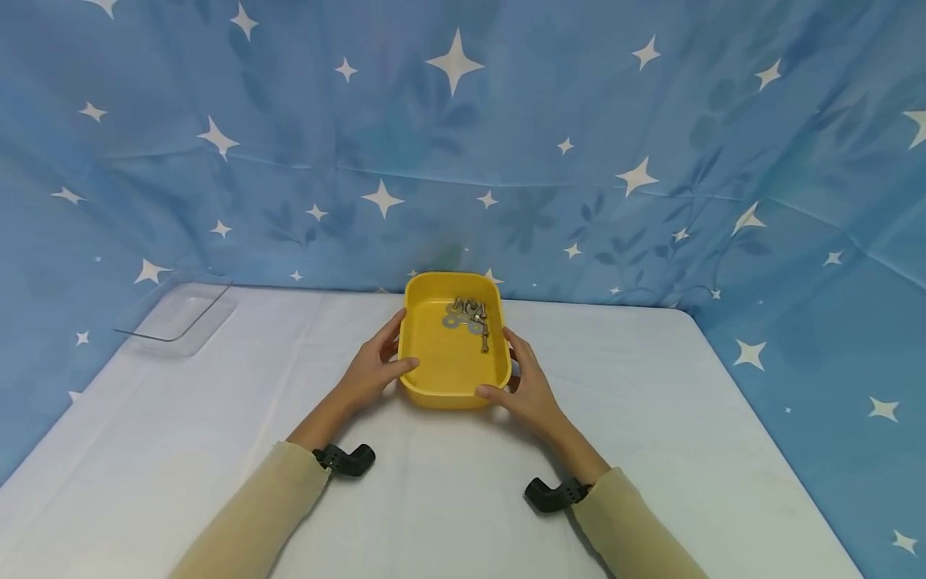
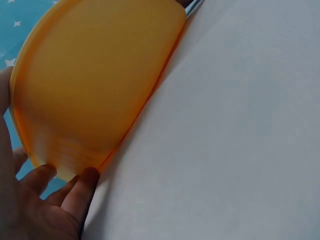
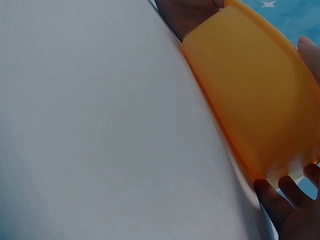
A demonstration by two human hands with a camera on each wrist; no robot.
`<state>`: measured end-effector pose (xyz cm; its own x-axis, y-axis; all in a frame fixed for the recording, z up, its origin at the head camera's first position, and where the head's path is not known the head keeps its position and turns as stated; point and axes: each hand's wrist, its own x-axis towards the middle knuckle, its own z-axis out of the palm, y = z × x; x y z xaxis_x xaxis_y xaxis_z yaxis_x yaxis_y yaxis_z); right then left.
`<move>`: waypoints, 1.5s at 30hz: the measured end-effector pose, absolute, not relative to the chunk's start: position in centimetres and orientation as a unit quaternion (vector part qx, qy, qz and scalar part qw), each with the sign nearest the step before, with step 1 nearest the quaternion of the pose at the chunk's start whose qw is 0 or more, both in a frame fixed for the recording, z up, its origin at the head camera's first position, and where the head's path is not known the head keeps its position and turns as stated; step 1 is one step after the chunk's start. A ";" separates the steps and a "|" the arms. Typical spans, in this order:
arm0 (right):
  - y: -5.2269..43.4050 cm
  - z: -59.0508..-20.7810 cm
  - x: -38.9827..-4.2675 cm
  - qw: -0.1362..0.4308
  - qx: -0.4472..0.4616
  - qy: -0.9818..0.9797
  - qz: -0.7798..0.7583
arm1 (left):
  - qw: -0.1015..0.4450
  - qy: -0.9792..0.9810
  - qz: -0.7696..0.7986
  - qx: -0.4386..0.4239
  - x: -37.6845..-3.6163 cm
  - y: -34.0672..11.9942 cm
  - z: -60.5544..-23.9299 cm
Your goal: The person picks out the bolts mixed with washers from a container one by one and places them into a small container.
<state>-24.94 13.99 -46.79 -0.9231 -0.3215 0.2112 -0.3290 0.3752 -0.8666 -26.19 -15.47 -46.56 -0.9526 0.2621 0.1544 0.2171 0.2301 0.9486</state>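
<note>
A yellow plastic tray (image 1: 441,366) with rounded corners is between my two hands near the back of the table. Several metal bolts (image 1: 473,308) and flat washers (image 1: 451,322) lie in its far right part. My left hand (image 1: 372,371) grips the left side, thumb over the rim and fingers along the outer wall. On the right side, my right hand (image 1: 531,392) holds it the same way, its thumb at the near right corner. Both wrist views show the tray's outer wall (image 2: 100,85) close to the table; whether its base touches the cloth I cannot tell.
A clear plastic container (image 1: 190,342) with a thin dark line along its rim stands at the table's back left. White cloth (image 1: 448,498) covers the table. Behind and at the sides hangs a blue curtain (image 1: 506,112) with white stars.
</note>
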 end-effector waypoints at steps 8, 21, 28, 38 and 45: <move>11.9 -46.0 -25.5 0.055 0.189 -0.838 0.509 | 0.006 0.779 0.609 0.145 -26.1 -16.7 -46.4; 12.8 -46.0 -28.2 0.004 0.145 -0.785 0.603 | 0.007 0.777 0.609 0.156 -26.3 -16.5 -46.1; 13.1 -46.7 -28.2 -0.015 0.182 -0.783 0.594 | 0.020 0.775 0.613 0.152 -26.1 -16.7 -46.0; 14.3 -46.6 -29.0 -0.082 0.202 -0.769 0.601 | 0.023 0.851 0.514 0.109 -26.4 -17.5 -43.3; 14.2 -46.5 -29.2 -0.080 0.198 -0.770 0.601 | -0.055 0.858 0.504 0.080 -27.0 -17.8 -40.2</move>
